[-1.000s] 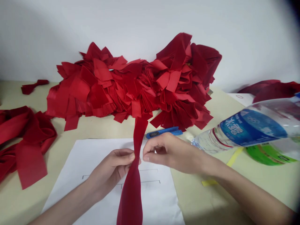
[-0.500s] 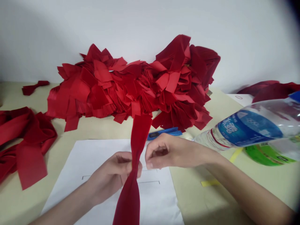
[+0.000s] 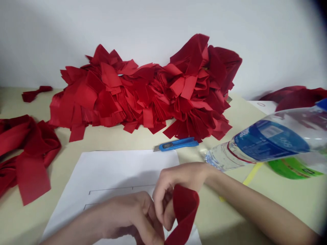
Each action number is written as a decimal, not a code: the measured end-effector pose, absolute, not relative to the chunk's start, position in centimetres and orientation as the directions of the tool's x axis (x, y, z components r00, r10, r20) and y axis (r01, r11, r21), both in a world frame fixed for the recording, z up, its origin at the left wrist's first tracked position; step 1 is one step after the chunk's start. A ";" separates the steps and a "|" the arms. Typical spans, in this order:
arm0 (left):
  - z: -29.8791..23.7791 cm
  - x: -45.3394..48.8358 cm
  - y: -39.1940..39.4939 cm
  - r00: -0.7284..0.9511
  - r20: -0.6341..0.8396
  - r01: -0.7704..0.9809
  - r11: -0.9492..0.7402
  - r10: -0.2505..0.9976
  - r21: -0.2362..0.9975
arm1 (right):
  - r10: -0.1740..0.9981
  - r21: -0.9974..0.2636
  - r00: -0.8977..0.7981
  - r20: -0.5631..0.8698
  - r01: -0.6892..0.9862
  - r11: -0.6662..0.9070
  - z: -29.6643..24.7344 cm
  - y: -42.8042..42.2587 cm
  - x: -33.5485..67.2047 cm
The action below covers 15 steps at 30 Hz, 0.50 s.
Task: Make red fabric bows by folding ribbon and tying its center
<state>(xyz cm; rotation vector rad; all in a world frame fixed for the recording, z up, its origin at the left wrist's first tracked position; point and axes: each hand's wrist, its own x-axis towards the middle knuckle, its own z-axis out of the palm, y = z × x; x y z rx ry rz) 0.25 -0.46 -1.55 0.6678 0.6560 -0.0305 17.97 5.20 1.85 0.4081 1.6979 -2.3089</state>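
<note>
The red fabric strip (image 3: 185,207) looks soft, light and limp, and may slip on itself; the firmest hold is near the pinched bend. It lies above the lower part of a white paper sheet (image 3: 114,166), folded into a loop. One end trails toward the person, off the lower frame edge; the other goes in among the fingers. The right hand (image 3: 176,183) is curled closed on the strip. The left hand (image 3: 130,216) is closed against it, its hold hidden. A blue utility knife (image 3: 176,144) lies beyond the sheet, before a heap of red strips (image 3: 143,92).
</note>
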 end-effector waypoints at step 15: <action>-0.7 1.1 -0.2 0.551 -0.608 0.190 0.624 0.572 0.758 | 0.699 -0.517 -0.698 -0.157 0.661 0.544 5.6 -0.5 17.8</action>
